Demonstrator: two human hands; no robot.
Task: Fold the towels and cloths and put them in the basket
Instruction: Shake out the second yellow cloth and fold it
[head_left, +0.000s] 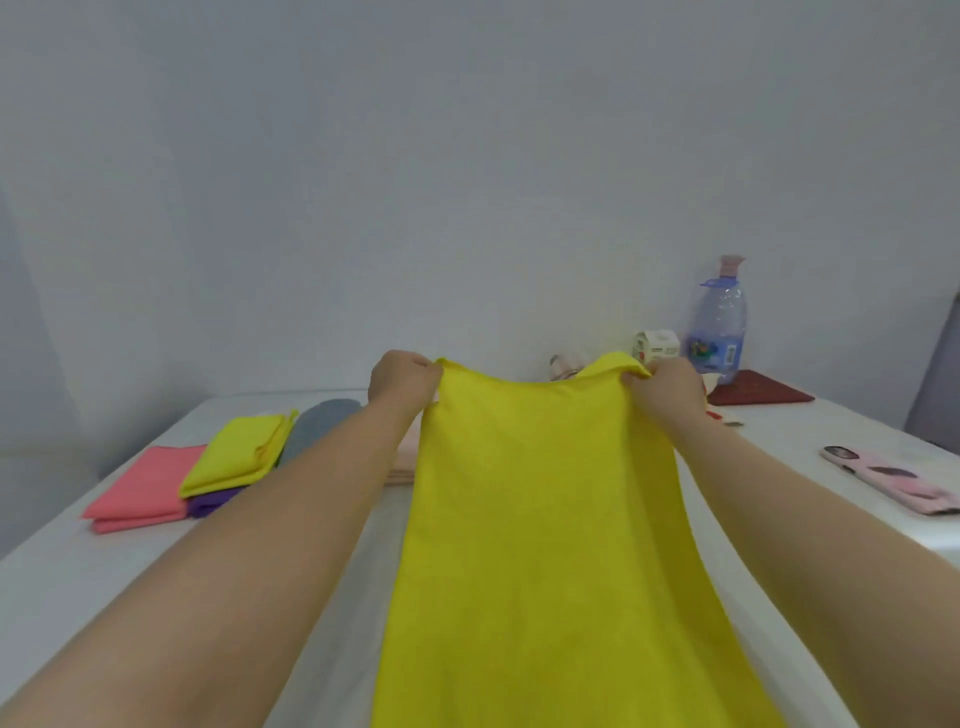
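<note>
A large yellow cloth (545, 545) is stretched out in front of me, running from my hands down to the bottom of the view. My left hand (402, 382) pinches its far left corner and my right hand (667, 382) pinches its far right corner, both arms held out over the white table (78, 582). At the left lie a folded yellow cloth (236, 457), a folded pink cloth (143, 488), a purple cloth (210, 503) under the yellow one and a grey cloth (317, 428). A pale pink cloth (405, 457) shows between my left arm and the held cloth. No basket is in view.
At the back right stand a blue plastic water bottle (717, 325), a small carton (655, 347) and a dark red mat (761, 395). A phone in a pink case (891, 480) lies near the right edge. A plain wall rises behind the table.
</note>
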